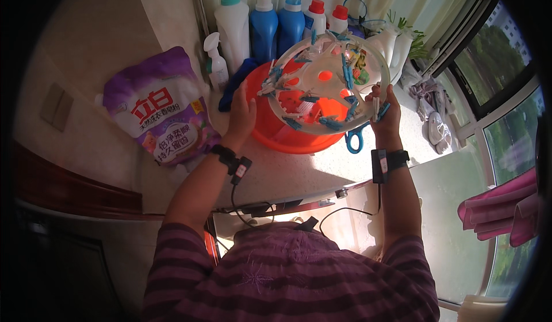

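A round, pale drying hanger (313, 84) with several blue and white clothespins round its ring is tilted over a red-orange basin (282, 142). My right hand (387, 113) grips the hanger's right rim, with its fingers wrapped over the edge beside a few clothespins. My left hand (242, 110) is raised at the basin's left side, fingers stretched out and apart from the hanger's ring. Just behind that hand lies a dark blue cloth (234, 85). Below the hanger's right side, a blue loop (355, 142) sticks out by the basin. The hanger hides much of the basin's inside.
A purple and white detergent bag (164, 106) leans at the left. Along the back stand a spray bottle (217, 69), a white bottle (233, 31), blue bottles (263, 34) and red-capped bottles (315, 20). Shoes (438, 133) lie at the right by the window; pink fabric (500, 212) hangs nearer.
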A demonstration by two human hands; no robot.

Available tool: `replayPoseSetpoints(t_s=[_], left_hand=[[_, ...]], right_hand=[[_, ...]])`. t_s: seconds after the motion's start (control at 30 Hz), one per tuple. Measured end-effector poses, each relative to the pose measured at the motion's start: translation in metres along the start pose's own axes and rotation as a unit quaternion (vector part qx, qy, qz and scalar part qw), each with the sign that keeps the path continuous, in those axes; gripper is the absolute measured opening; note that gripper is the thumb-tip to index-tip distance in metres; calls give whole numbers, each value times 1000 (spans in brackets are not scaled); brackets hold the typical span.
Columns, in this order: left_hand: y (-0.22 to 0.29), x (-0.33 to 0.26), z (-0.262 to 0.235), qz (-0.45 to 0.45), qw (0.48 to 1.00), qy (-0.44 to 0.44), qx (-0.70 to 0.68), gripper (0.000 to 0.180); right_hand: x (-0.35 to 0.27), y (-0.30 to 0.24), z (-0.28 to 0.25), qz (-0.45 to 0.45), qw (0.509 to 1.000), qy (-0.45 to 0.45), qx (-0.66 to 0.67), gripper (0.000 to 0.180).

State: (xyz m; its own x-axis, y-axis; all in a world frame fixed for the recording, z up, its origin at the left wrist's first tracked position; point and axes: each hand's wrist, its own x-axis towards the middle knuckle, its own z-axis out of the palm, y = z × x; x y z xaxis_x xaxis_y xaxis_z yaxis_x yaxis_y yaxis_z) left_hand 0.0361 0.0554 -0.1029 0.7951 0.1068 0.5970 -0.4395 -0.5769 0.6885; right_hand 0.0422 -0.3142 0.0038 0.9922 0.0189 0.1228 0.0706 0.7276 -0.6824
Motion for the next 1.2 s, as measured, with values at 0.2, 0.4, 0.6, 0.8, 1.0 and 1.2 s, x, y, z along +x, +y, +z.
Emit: replayPoseSetpoints(t_s=[0.2, 0.4, 0.6, 0.8, 1.0, 1.2], left_hand=[[31, 4, -21, 71, 996, 28, 46, 77], [67, 19, -38, 176, 978, -68, 85, 68], [89, 15, -37, 263, 953, -151, 19, 38], [116, 26, -63, 318, 932, -159, 65, 36], [116, 22, -74, 318, 924, -212, 27, 32], [122, 20, -76, 152, 976, -153, 26, 32]], right_hand=[[-2, -29, 26, 28, 997, -38, 55, 33], [2, -27, 49, 56, 996, 11, 62, 33], [-10, -37, 54, 81, 996, 41, 24, 33], [-5, -45, 57, 103, 991, 59, 55, 34], [-9, -40, 52, 121, 992, 31, 6, 49], [-27, -18, 24, 82, 941, 102, -313, 64]])
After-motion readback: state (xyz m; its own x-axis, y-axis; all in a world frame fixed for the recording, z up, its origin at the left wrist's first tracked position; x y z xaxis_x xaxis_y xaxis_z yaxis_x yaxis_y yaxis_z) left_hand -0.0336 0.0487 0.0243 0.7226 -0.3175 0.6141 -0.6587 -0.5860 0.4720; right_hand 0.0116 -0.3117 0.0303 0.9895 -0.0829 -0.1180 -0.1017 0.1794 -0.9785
